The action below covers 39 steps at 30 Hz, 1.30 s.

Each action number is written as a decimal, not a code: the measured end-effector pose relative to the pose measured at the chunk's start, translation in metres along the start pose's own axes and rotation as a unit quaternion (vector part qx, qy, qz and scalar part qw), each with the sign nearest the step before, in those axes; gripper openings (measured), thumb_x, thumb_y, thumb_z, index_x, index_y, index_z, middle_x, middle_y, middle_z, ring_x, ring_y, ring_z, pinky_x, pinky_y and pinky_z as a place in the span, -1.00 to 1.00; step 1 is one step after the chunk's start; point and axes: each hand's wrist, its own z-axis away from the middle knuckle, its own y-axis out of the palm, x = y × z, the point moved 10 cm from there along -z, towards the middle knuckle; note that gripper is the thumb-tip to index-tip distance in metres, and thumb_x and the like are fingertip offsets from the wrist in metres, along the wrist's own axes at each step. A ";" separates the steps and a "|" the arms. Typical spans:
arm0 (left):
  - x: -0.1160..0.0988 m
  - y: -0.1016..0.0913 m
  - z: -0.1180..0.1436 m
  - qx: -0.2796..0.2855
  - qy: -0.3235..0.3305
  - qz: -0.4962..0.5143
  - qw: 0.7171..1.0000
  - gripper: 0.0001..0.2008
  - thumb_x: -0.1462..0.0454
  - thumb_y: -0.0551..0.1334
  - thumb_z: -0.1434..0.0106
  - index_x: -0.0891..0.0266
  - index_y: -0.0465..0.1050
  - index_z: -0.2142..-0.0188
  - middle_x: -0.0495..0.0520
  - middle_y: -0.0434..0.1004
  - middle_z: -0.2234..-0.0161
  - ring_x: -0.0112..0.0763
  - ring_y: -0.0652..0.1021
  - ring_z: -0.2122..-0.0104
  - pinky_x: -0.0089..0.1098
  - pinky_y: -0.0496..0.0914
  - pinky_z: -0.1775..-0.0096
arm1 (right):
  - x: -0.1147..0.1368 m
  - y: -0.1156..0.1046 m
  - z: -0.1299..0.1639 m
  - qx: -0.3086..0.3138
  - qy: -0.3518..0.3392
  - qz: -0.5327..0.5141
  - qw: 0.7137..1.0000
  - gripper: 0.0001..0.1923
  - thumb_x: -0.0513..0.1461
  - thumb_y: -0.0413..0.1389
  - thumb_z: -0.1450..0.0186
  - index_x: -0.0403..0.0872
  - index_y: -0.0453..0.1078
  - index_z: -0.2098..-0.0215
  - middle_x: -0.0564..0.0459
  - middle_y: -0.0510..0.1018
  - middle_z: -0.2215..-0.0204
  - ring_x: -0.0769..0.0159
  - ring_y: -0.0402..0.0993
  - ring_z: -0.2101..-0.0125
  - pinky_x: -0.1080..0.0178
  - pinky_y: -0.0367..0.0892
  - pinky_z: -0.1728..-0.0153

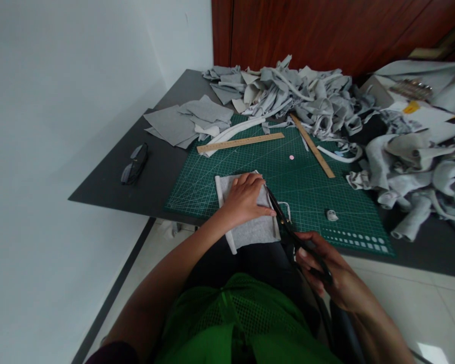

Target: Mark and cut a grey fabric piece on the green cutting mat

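Note:
My left hand [246, 198] lies flat on a piece of grey fabric [250, 233], its thumb stretched toward the right edge. Pale rolled or folded strips run along the fabric's left and right sides. The near edge of the piece hangs over the table's front edge. My right hand [322, 268] grips a pair of black scissors [293, 235] by the handles. Their blades lie along the fabric's right edge, close to my left fingertips; whether they are parted I cannot tell. A thin white strip [287, 207] curls just right of the blades.
A green cutting mat [197, 187] covers the table's middle, with two wooden rulers [242, 142] on it. Flat grey sheets [170, 124] and glasses [134, 164] lie left. Heaped grey scraps [280, 86] fill the back; rolled pieces [413, 177] lie right. A wall [60, 101] borders the left.

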 end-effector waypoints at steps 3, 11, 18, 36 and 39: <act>0.001 0.000 0.000 -0.007 0.002 0.000 1.000 -0.28 -0.15 0.49 -0.10 0.18 0.39 -0.10 0.19 0.40 -0.25 0.01 0.32 -0.28 -0.03 0.23 -0.25 | 0.000 -0.001 0.001 -0.003 -0.001 0.009 1.000 -0.44 0.14 0.32 -0.27 0.02 0.27 0.00 0.37 0.20 0.63 0.57 0.03 0.74 0.47 0.01 0.74; -0.001 0.002 0.000 0.010 0.005 -0.016 1.000 -0.27 -0.16 0.46 -0.15 0.17 0.42 -0.16 0.18 0.38 -0.28 0.03 0.30 -0.30 -0.02 0.21 -0.25 | -0.001 -0.002 0.001 -0.011 0.001 0.015 1.000 -0.41 0.15 0.33 -0.24 0.00 0.28 -0.01 0.35 0.23 0.64 0.55 0.05 0.74 0.45 -0.01 0.75; -0.001 0.004 -0.001 0.016 0.002 -0.028 0.999 -0.20 -0.18 0.44 -0.15 0.20 0.38 -0.23 0.20 0.35 -0.29 0.04 0.29 -0.30 -0.03 0.21 -0.26 | -0.002 0.000 0.001 -0.013 0.005 0.006 1.000 -0.41 0.15 0.34 -0.22 0.02 0.30 0.00 0.36 0.22 0.63 0.56 0.05 0.75 0.45 -0.01 0.75; 0.000 0.005 -0.001 0.039 -0.001 -0.028 0.999 -0.18 -0.19 0.42 -0.17 0.20 0.37 -0.27 0.21 0.32 -0.34 0.05 0.25 -0.34 0.01 0.18 -0.29 | -0.001 0.003 0.001 -0.003 0.005 0.014 1.000 -0.37 0.18 0.34 -0.20 0.01 0.29 0.00 0.36 0.21 0.62 0.58 0.02 0.74 0.46 -0.02 0.74; 0.000 0.005 -0.001 0.039 -0.002 -0.031 0.999 -0.16 -0.19 0.42 -0.16 0.20 0.37 -0.27 0.20 0.32 -0.34 0.05 0.26 -0.34 0.00 0.19 -0.28 | -0.002 0.002 0.002 -0.009 0.005 0.008 1.000 -0.40 0.16 0.34 -0.22 0.01 0.29 -0.01 0.36 0.20 0.63 0.57 0.02 0.75 0.46 -0.02 0.75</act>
